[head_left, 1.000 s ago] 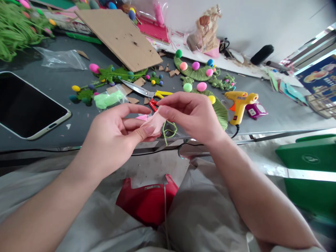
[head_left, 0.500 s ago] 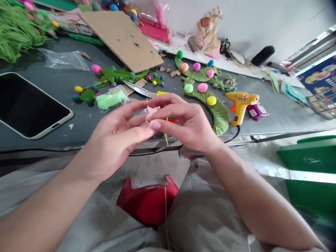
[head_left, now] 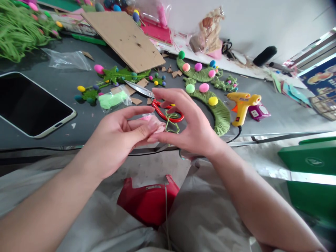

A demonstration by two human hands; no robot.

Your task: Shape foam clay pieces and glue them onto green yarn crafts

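Between the thumb and fingers of my left hand (head_left: pixel 115 136) is a small pale pink lump of what looks like modelling clay (head_left: pixel 159 128). My right hand (head_left: pixel 191 122) curves around its right side, thumb tip close against the lump and the other fingers raised apart from it. Whether that thumb touches the lump I cannot tell. Just beyond the hands lie red-handled scissors (head_left: pixel 168 115) with green yarn (head_left: pixel 172 126) across the handles. A bag of light green clay (head_left: pixel 114 99) is left of the scissors. A bright pink patch (head_left: pixel 146 117) shows behind my left fingers.
Green yarn-wrapped crescents with coloured balls (head_left: pixel 220 113) lie beyond my right hand, beside a yellow glue gun (head_left: pixel 240 106) and a purple socket block (head_left: pixel 258 112). A phone (head_left: pixel 31 105) lies at left, cardboard (head_left: pixel 126 42) farther back. A green bin (head_left: pixel 312 157) stands at right.
My right fingers have lifted and spread away from the left hand, uncovering the scissors' red handles. The pink lump now sits lower, in my left fingers.
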